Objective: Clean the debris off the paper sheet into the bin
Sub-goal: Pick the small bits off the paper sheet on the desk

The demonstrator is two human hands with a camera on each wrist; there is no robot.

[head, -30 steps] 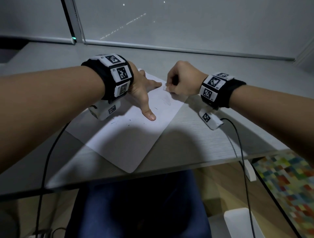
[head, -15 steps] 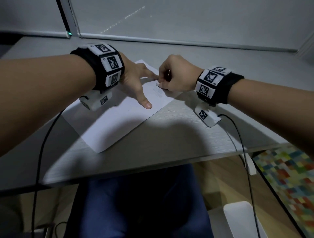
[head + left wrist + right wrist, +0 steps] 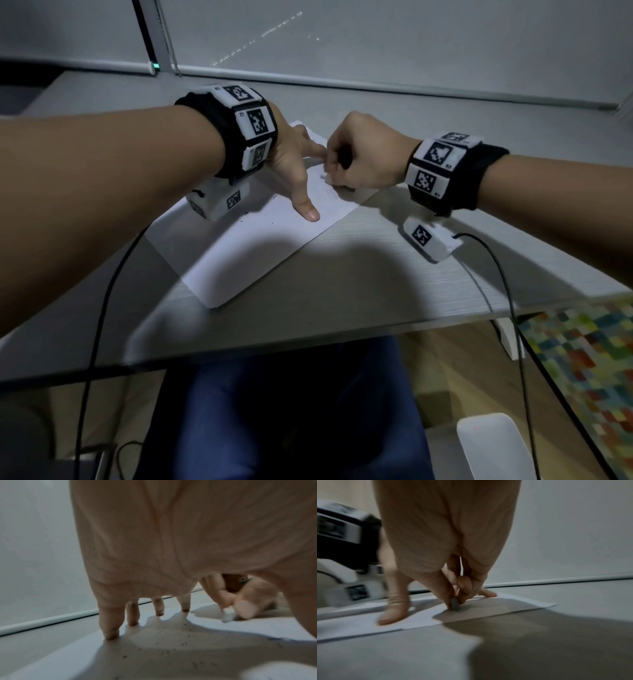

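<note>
Paper sheet: the white paper sheet [image 3: 260,246] lies flat and skewed on the grey desk [image 3: 359,274], its near corner pointing towards the desk's front edge.
Debris: small dark specks of debris [image 3: 173,650] lie scattered on the sheet, thickest under the left palm; a few more show near the sheet's middle in the head view. None has left the sheet yet.
Eraser: a small pale eraser-like block [image 3: 455,604] stands with its lower end touching the sheet near the sheet's far right edge. I judge it to be the source of the crumbs, though blur hides its exact shape.
Right hand: the right hand [image 3: 363,157] is curled, thumb and fingertips pinching the block against the sheet; the grip is low on the block, likely so it can press down without bending.
Left hand: the left hand [image 3: 291,164] is spread on the sheet just left of the block, fingers straight with tips down and thumb [image 3: 306,207] stretched towards the sheet's near side. Its purpose looks to be pinning the sheet so rubbing does not drag or crease it.
Bin: a pale rounded bin [image 3: 493,445] stands on the floor, well below and to the right of the sheet.
Stage: judged from this, sweeping or tipping has not begun; the sheet will need lifting gently, since the specks would roll off easily.
</note>
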